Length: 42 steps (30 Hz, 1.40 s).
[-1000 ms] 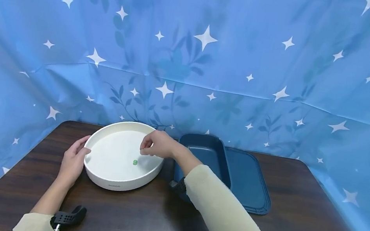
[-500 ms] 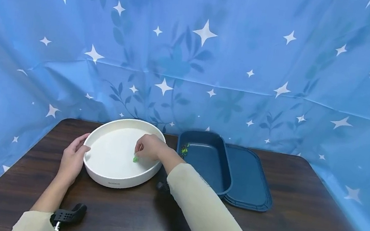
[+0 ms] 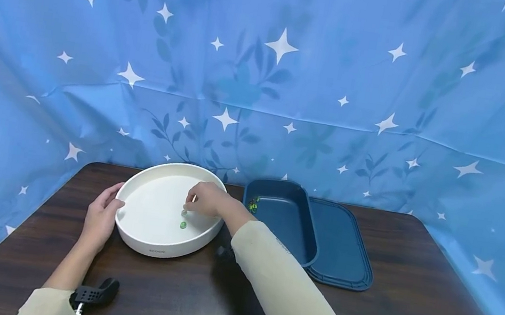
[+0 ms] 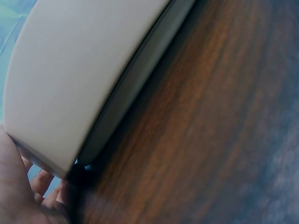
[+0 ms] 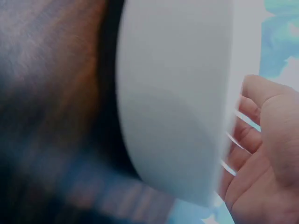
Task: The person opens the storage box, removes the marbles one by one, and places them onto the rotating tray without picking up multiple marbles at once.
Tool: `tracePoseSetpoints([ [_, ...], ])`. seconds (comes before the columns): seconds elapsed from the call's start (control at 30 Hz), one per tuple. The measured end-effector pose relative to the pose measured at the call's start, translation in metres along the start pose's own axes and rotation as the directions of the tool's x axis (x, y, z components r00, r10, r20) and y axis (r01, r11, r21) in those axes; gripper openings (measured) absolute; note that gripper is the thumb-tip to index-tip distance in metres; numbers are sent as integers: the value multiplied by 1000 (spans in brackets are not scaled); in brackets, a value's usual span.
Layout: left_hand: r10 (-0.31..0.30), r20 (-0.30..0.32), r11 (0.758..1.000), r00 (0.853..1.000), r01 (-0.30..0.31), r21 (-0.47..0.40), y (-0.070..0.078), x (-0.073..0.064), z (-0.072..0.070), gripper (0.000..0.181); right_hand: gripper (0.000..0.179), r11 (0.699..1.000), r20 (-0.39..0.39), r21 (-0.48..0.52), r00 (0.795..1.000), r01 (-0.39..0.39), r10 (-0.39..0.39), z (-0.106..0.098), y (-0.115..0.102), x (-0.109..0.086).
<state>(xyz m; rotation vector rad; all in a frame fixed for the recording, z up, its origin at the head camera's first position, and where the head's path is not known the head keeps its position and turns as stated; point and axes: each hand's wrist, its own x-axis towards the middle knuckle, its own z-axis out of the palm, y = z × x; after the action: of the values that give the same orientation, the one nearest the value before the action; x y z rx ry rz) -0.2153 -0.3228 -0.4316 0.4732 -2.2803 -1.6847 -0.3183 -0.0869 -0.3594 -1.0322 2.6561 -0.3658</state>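
Observation:
A round white tray (image 3: 157, 250) with a raised wall stands on the dark wooden table. My left hand (image 3: 100, 216) grips its left rim, thumb over the edge and fingers on the outer wall. Inside the tray lies a small green bead-like piece (image 3: 183, 225). A paler round piece (image 3: 184, 212) shows just behind it, right at the fingertips of my right hand (image 3: 208, 198). That hand reaches in over the right rim, fingers bent toward the thumb. I cannot tell whether it pinches the paler piece. In the right wrist view, the tray wall hides the fingertips.
Right of the tray stands a deep blue rectangular container (image 3: 279, 220), with small green and yellow pieces (image 3: 253, 205) at its left side. Beside it lies a flat blue lid (image 3: 342, 245). A blue star-patterned curtain (image 3: 264, 73) hangs behind the table (image 3: 155, 300).
My right hand has moved left and down to the green piece. Two small pieces now show where one was seen, the green one slightly nearer. My left hand stays on the rim.

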Motion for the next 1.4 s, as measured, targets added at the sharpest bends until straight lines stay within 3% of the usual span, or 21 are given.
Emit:
tracePoseSetpoints([
  [0.27, -1, 1, 1000, 1000, 1, 5, 0, 0, -2, 57, 18, 988, -74, 146, 997, 48, -38, -32, 9, -16],
  [0.67, 2, 1, 1000, 1000, -2, -8, 0, 1, 0, 57, 17, 966, -137, 259, 990, -3, 40, -56, 66, -52],
  [0.93, -7, 3, 1000, 1000, 7, -8, 0, 0, 1, 57, 15, 959, -149, 282, 986, -32, 76, -57, 102, -71],
  [1.2, -2, -3, 1000, 1000, 2, -11, 0, 0, 2, 57, 14, 969, -133, 244, 990, -22, 56, -44, 125, -77],
  [1.4, -4, -12, 1000, 1000, 4, -15, 1, 1, 2, 57, 12, 956, -88, 277, 988, -97, 126, -31, 134, -76],
])
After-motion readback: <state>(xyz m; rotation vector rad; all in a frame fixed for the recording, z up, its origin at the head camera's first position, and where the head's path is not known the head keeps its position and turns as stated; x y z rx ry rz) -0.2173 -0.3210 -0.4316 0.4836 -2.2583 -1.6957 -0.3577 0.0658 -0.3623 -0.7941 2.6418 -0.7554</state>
